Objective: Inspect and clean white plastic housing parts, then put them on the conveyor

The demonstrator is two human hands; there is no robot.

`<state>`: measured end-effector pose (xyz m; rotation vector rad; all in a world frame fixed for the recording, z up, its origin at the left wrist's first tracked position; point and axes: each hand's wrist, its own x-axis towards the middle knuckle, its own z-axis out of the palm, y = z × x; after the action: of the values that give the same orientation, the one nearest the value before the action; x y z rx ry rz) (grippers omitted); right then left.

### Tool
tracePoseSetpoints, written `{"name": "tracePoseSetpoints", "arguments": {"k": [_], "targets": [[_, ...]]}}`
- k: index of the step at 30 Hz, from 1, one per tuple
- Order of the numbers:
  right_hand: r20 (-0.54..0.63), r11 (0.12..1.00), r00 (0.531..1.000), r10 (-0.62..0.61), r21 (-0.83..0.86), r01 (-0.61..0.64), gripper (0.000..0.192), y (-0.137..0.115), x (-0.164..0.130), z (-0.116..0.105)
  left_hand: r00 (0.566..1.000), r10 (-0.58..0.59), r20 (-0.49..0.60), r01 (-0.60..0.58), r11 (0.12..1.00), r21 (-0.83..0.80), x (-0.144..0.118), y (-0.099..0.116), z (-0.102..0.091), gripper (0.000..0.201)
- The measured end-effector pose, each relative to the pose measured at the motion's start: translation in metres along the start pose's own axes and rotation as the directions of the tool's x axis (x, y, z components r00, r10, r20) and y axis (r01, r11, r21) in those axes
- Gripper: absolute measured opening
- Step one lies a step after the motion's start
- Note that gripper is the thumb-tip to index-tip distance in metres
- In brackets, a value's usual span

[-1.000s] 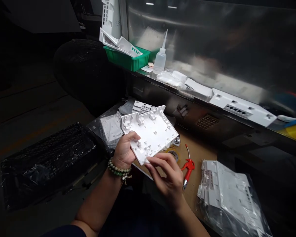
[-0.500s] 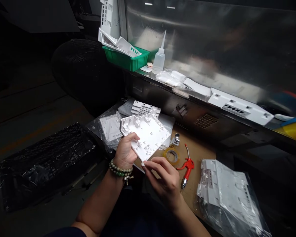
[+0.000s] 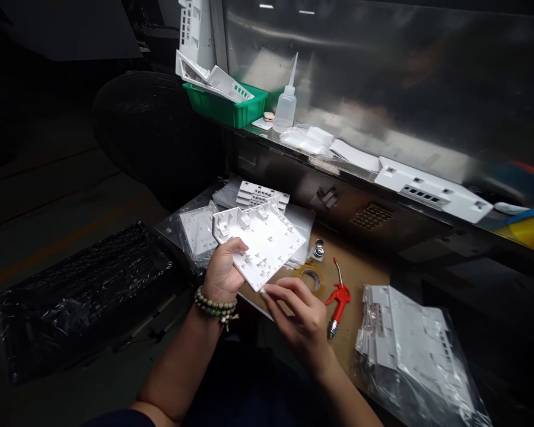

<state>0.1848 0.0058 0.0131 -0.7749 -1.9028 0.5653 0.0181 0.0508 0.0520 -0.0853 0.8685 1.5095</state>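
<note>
Near white panel (image 3: pixel 260 238), yellow tape (image 3: pixel 321 286)

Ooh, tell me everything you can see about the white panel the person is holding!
The panel is white and looks like hard plastic. It's mostly flat, with a raised far edge and lots of little clips and tabs on the side facing up. It's held above the table, one corner pointing toward the person. The left hand grips it, thumb on top. The right hand has its fingertips at that corner.
</note>
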Motion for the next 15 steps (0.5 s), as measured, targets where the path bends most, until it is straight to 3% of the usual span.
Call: {"name": "tracePoseSetpoints", "arguments": {"k": [3,5,8,10,15], "targets": [[-0.070,0.995,0.995,0.076,-0.061,-0.081,0.014,0.023,-0.004,-0.019,0.999,-0.021,0.037,0.020,0.999,0.040,-0.001,0.010,-0.011,0.080],[-0.176,0.984,0.976,0.128,-0.103,-0.148,0.013,0.037,-0.004,-0.037,0.996,-0.032,0.079,0.026,0.996,0.080,-0.003,0.018,-0.023,0.083],[-0.382,0.961,0.908,0.170,-0.141,-0.239,0.014,0.051,-0.003,-0.062,0.991,0.002,0.133,-0.019,0.992,0.127,-0.009,0.028,-0.041,0.090],[-0.453,0.956,0.873,0.180,-0.129,-0.264,0.013,0.054,0.000,-0.073,0.984,0.031,0.177,-0.057,0.989,0.138,-0.012,0.032,-0.051,0.094],[-0.378,0.969,0.918,0.122,-0.155,-0.192,0.016,0.049,0.005,-0.078,0.963,0.007,0.268,-0.036,0.994,0.104,-0.019,0.031,-0.061,0.098]]}}
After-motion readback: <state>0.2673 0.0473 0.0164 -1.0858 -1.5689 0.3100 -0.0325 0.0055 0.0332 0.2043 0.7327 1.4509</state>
